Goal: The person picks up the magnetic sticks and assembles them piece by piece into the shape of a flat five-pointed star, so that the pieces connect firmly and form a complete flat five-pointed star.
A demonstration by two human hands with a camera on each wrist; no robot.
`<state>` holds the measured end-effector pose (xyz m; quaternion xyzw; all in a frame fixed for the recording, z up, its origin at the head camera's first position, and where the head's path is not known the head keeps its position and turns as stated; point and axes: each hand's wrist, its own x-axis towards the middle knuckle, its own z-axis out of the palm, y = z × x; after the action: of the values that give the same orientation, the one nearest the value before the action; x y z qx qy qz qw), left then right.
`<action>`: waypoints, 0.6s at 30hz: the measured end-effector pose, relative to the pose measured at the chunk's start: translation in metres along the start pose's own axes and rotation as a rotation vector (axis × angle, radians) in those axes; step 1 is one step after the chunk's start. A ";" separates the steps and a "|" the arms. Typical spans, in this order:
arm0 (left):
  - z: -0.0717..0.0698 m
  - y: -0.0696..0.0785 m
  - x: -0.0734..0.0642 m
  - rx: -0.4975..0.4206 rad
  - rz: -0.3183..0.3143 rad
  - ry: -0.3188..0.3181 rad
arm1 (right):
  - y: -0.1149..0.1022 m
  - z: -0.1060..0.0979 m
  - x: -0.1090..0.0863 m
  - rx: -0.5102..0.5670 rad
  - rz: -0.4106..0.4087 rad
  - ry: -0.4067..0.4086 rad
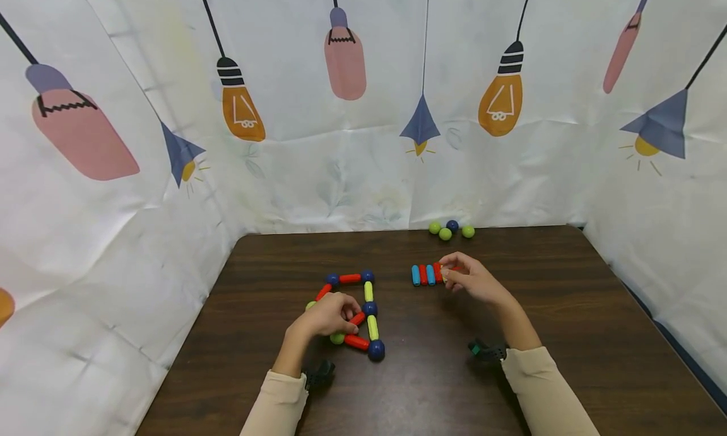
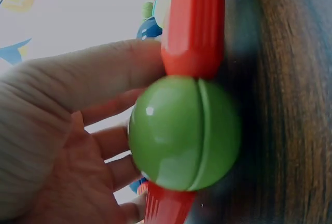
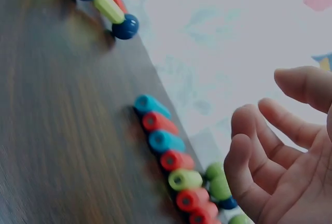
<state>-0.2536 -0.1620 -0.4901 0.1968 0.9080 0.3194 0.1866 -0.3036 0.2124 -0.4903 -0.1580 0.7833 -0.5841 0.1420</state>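
Observation:
On the left of the table lies a closed shape of magnetic rods and balls, with red rods, yellow-green rods [image 1: 372, 327], dark blue balls [image 1: 376, 350] and green balls. My left hand [image 1: 326, 315] is over its left side, pinching a red magnetic rod [image 2: 194, 24] beside a green ball [image 2: 184, 133]; part of the shape is hidden under the hand. Right of it, a row of loose rods [image 1: 423, 275] in blue, red and yellow-green lies side by side. Just above the row's right end, my right hand [image 1: 474, 281] has loosely bent fingers [image 3: 244, 123] and holds nothing.
Several loose balls [image 1: 445, 234], green and dark blue, sit at the table's back edge. The brown wooden table [image 1: 431, 385] meets a white cloth backdrop [image 1: 363, 164] printed with lamps. A dark wrist camera [image 1: 321, 374] is worn at the left wrist, another [image 1: 485, 351] at the right.

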 end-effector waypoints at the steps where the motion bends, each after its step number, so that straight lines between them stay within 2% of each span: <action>1: 0.000 0.000 0.000 0.003 0.002 0.003 | 0.002 -0.004 -0.001 0.013 0.008 0.022; 5: 0.001 0.000 -0.001 0.064 0.019 0.048 | 0.008 -0.018 -0.005 0.047 0.013 0.106; 8: 0.002 0.000 0.000 0.154 0.022 0.118 | 0.010 -0.025 -0.008 0.056 0.023 0.153; 11: 0.003 -0.001 0.000 0.222 0.000 0.191 | 0.011 -0.030 -0.011 0.048 0.041 0.172; 14: 0.000 -0.003 -0.002 0.219 -0.023 0.258 | 0.011 -0.032 -0.013 0.050 0.054 0.181; 18: -0.005 -0.011 -0.005 0.148 -0.035 0.366 | 0.014 -0.036 -0.014 0.048 0.056 0.192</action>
<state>-0.2548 -0.1747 -0.4923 0.1330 0.9511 0.2787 0.0089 -0.3066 0.2535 -0.4932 -0.0757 0.7834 -0.6108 0.0862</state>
